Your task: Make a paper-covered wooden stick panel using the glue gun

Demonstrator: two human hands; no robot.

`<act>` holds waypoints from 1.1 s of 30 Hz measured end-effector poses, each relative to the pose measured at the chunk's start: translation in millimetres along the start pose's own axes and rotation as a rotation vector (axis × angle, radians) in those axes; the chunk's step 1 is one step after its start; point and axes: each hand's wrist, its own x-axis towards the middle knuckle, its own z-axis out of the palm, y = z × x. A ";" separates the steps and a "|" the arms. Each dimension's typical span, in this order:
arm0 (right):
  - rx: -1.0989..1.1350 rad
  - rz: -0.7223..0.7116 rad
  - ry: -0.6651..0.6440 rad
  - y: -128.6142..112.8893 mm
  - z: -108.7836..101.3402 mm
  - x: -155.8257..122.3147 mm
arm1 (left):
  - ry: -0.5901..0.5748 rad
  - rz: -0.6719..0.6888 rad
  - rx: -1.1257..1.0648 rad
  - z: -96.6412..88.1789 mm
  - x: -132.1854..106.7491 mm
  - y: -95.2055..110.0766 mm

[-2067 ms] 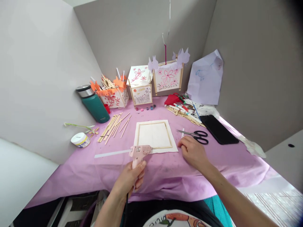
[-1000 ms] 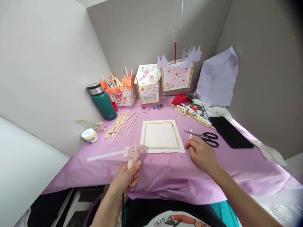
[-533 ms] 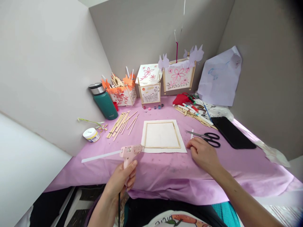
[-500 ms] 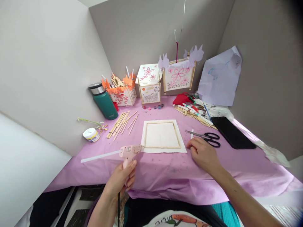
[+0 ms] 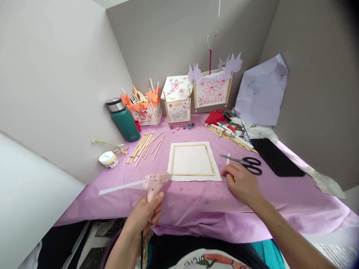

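Note:
My left hand (image 5: 150, 211) is wrapped round the handle of a pale pink hot glue gun (image 5: 153, 183), with a long translucent glue stick (image 5: 122, 187) poking out of its back. The gun's nozzle points right, at the lower left corner of a white paper sheet (image 5: 218, 177); whether it touches is hard to see. A square frame of thin wooden sticks (image 5: 193, 174) lies on that sheet. Resting on the table by the sheet's lower right corner, my right hand (image 5: 242, 184) has curled fingers, with nothing seen in them. Just beyond it lie black-handled scissors (image 5: 246, 163) and a small white strip (image 5: 228, 158).
Loose wooden sticks (image 5: 144, 147), a white jar (image 5: 109, 160) and a green bottle (image 5: 125, 123) are at left. Decorated paper boxes (image 5: 178, 110) stand at the back. A black phone-like slab (image 5: 276, 157) and a pile of craft supplies (image 5: 230, 130) lie right, on purple cloth (image 5: 193, 201).
The glue gun in my left hand has shifted slightly right and down, tilting up a little more. My right hand stays where it was. The view has moved very slightly.

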 end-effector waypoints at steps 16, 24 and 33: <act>-0.014 -0.009 -0.017 4.1 2.8 -1.2 | -0.043 0.097 0.132 5.4 9.6 12.3; -0.015 -0.044 -0.015 9.0 4.0 -1.5 | 0.270 0.456 0.987 -10.6 34.3 38.9; 0.003 -0.034 -0.025 7.5 4.4 -1.2 | 0.727 0.376 1.471 -76.0 104.4 88.9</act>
